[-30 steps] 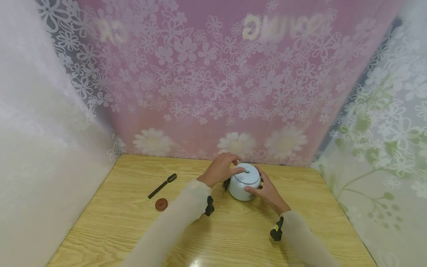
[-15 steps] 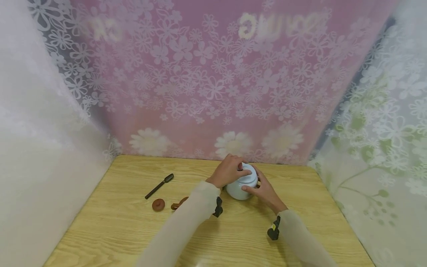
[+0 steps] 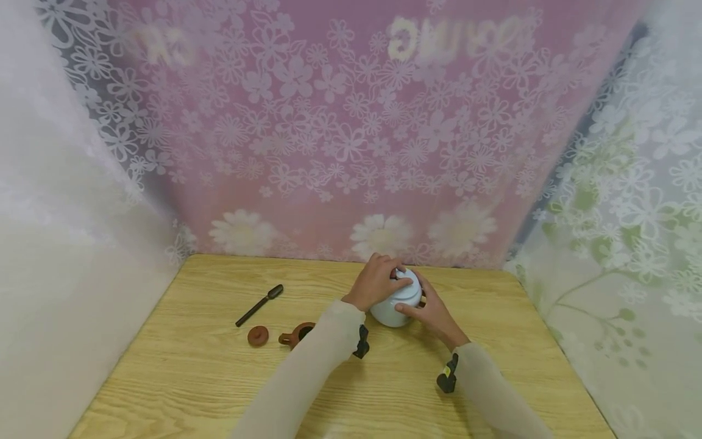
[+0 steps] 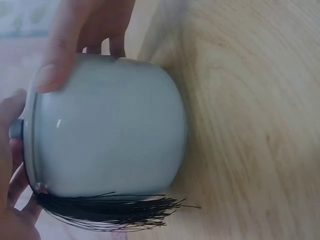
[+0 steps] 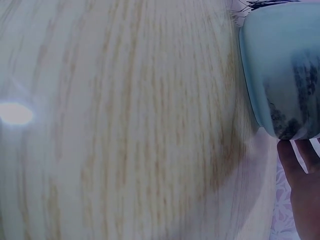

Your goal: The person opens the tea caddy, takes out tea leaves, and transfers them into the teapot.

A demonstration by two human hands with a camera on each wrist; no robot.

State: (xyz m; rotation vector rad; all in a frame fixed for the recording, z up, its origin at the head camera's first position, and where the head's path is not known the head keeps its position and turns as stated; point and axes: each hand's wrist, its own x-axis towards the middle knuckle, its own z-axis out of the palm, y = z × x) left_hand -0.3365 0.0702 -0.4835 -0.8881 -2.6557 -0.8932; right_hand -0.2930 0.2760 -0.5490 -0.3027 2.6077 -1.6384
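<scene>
While the right hand (image 3: 436,312) grips the side of the glossy, pale-blue, rounded jar (image 3: 388,313), the left hand (image 3: 375,283) pinches the knob (image 4: 16,128) on its round lid. The jar stands upright on the yellow wood-grain table (image 3: 192,378).

cream sleeves (image 3: 309,364), black wrist cameras (image 3: 446,381), yellow label (image 3: 447,370)

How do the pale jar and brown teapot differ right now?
The pale jar is bluish white; the brown teapot is reddish. The jar's lid covers its mouth; the teapot's mouth is open, a brown lid lying nearby. The right hand grips the jar; neither hand holds the teapot, partly hidden behind a sleeve. Shared: each has a round, knobbed lid on or near it.
</scene>
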